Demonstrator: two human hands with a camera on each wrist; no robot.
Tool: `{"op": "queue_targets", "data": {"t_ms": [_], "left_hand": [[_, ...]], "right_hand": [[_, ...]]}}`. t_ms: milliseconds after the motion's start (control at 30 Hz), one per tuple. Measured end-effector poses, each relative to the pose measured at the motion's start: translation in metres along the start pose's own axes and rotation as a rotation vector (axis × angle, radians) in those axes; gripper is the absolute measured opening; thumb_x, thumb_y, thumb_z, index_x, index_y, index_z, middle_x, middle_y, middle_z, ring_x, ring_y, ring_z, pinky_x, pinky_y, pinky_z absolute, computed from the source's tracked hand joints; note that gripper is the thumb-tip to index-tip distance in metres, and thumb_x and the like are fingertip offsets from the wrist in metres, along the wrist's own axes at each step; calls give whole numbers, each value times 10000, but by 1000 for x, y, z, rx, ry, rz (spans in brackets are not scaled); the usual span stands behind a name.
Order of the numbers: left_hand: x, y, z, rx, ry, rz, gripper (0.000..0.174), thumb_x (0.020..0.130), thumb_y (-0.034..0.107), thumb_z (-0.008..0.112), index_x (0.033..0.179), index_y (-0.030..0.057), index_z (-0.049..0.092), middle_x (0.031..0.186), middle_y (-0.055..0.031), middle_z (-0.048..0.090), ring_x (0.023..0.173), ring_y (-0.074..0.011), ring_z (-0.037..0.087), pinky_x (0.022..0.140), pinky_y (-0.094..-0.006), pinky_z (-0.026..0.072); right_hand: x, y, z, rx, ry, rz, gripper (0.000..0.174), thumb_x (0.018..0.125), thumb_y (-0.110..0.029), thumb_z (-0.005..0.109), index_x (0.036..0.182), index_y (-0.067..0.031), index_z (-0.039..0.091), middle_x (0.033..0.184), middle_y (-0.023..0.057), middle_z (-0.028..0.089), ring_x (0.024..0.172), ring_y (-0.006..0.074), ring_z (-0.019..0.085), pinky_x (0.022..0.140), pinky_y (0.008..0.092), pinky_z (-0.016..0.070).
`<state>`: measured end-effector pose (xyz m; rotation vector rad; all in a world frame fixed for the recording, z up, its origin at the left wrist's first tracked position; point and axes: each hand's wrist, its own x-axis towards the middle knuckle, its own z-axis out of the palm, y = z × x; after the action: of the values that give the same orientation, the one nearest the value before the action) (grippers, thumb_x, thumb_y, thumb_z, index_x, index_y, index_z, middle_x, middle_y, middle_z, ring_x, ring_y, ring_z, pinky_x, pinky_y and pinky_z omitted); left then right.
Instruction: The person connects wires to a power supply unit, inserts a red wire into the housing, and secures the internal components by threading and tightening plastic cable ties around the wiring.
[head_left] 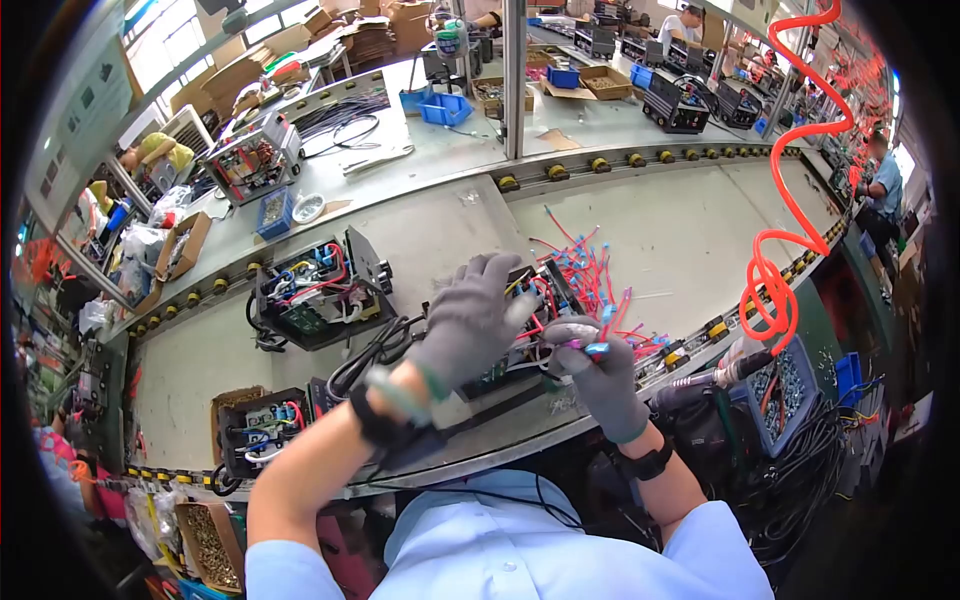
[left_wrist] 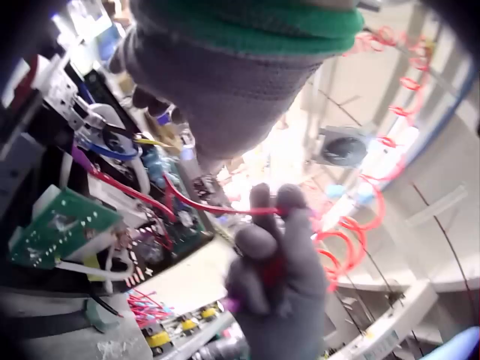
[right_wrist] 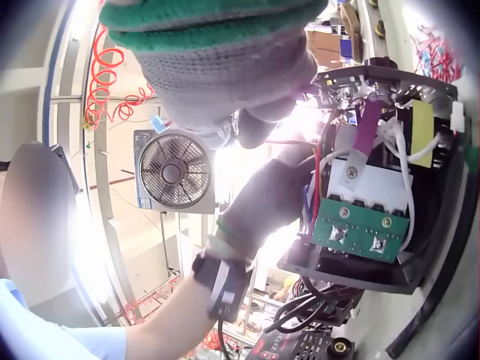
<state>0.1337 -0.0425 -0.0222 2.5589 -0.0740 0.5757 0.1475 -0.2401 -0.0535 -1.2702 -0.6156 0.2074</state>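
The right hand (head_left: 605, 388) pinches a red wire (left_wrist: 217, 211), its grip clamped on it, and the wire runs toward the unit (right_wrist: 371, 184) on the table (head_left: 680, 220). The left hand (head_left: 465, 320) lies over the unit's left side, its grip loose with fingers extended; I cannot tell whether they touch it. A heap of wires (head_left: 590, 270) lies just beyond. To the left stand 2 more units (head_left: 325, 290). A driver (head_left: 692, 388) is near the right hand.

Head view looks down; close wrist views, facing upward, share the fan (right_wrist: 175, 172).
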Motion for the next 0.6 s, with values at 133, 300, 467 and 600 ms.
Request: {"op": "queue_targets", "data": {"t_ms": [133, 300, 467, 600], "left_hand": [[-61, 32, -53, -121, -53, 156, 370, 816, 87, 671, 1178, 62, 596, 1043, -168, 642, 865, -361, 658, 729, -422, 543], [-98, 11, -35, 38, 41, 130, 383, 758, 59, 676, 1137, 68, 623, 964, -135, 658, 817, -336, 659, 673, -423, 533], [-92, 13, -21, 63, 163, 18, 246, 755, 91, 692, 994, 80, 635, 852, -121, 644, 740, -347, 643, 615, -450, 494], [-91, 12, -1, -22, 280, -64, 181, 820, 139, 694, 985, 94, 634, 809, -125, 635, 724, -358, 636, 621, -453, 491]], "right_hand": [[17, 17, 13, -631, -227, -350, 230, 775, -65, 743, 1001, -50, 702, 889, 148, 658, 750, 306, 673, 630, 357, 535], [16, 25, 37, -781, -228, -396, 224, 771, -126, 763, 985, -82, 710, 872, 93, 665, 727, 290, 667, 608, 382, 532], [13, 17, 30, -919, -270, -494, 227, 772, -115, 726, 996, -84, 720, 884, 76, 688, 714, 267, 676, 602, 364, 542], [27, 15, 20, -1170, -369, -671, 139, 841, -165, 661, 948, -97, 719, 806, 65, 661, 642, 219, 653, 515, 355, 498]]}}
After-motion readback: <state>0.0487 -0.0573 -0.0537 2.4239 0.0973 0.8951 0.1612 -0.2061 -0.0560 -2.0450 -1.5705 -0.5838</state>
